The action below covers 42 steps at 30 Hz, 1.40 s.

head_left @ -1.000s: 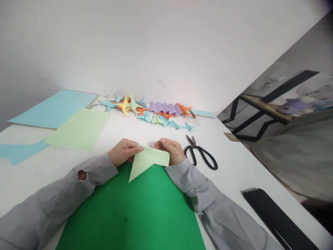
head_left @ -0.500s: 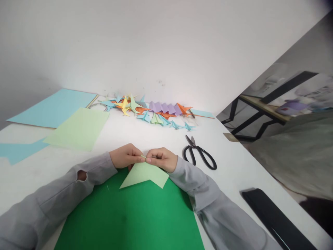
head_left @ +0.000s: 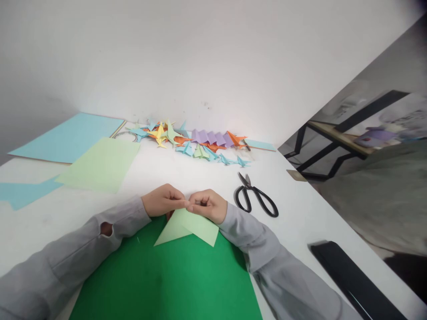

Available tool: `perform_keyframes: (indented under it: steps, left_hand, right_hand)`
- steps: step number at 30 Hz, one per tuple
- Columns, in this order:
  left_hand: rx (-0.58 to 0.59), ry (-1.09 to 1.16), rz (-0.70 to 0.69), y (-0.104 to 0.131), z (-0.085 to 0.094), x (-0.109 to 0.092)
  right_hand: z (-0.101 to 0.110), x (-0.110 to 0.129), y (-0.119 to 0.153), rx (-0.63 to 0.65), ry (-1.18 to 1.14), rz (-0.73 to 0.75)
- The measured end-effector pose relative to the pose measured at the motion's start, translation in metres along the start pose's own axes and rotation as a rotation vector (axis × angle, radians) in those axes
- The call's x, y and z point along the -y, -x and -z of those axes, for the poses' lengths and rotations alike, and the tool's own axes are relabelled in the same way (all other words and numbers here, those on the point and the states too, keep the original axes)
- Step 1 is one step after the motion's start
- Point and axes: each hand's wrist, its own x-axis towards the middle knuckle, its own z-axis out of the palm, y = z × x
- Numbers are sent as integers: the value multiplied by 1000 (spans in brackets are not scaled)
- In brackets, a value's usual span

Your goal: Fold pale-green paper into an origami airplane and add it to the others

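Note:
A folded piece of pale green paper point(head_left: 190, 226) hangs between my hands, its two lower points spread apart over the green sheet point(head_left: 163, 280). My left hand point(head_left: 166, 200) pinches its top edge, thumb and forefinger pressed together. Right beside it, my right hand point(head_left: 208, 205) grips the same top edge with curled fingers. The fingertips of both hands meet and hide the top corner of the paper. To the right of my right hand lie black-handled scissors point(head_left: 248, 191), blades partly apart.
Folded paper shapes point(head_left: 167, 133) in several colours line the wall, next to a purple pleated paper strip point(head_left: 211, 138). Blue sheet point(head_left: 70, 138) and light green sheet point(head_left: 100, 164) lie at left. A long black object point(head_left: 353, 275) rests near the right table edge.
The paper's right flap has swung slightly down and right, now overlapping the left part at the middle. Both hands keep their grip, fingertips drawn closer over the top corner.

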Motion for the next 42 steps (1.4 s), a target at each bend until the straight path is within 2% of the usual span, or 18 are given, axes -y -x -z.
perform_keyframes:
  steps: [9, 15, 17, 20, 22, 28, 34, 42]
  left_hand:
    - [105, 80, 19, 4, -2, 4]
    - [131, 206, 29, 4, 2, 1]
    - [109, 256, 34, 3, 4, 2]
    - [-4, 351, 15, 2, 5, 4]
    - [-65, 334, -6, 1, 4, 4]
    - [-14, -9, -93, 2, -6, 1]
    - [-108, 6, -75, 3, -2, 3]
    - [-172, 26, -58, 5, -1, 2]
  right_hand:
    - [1, 1, -3, 97, -150, -57]
    - [4, 1, -4, 54, -261, -117]
    - [5, 1, -3, 39, -282, -126]
    - [5, 2, -2, 33, -300, -147]
    - [4, 2, -1, 24, -299, -155]
    - [2, 1, -2, -21, -251, -100]
    - [-2, 5, -2, 3, -286, -105]
    - [0, 3, -3, 17, -230, -86]
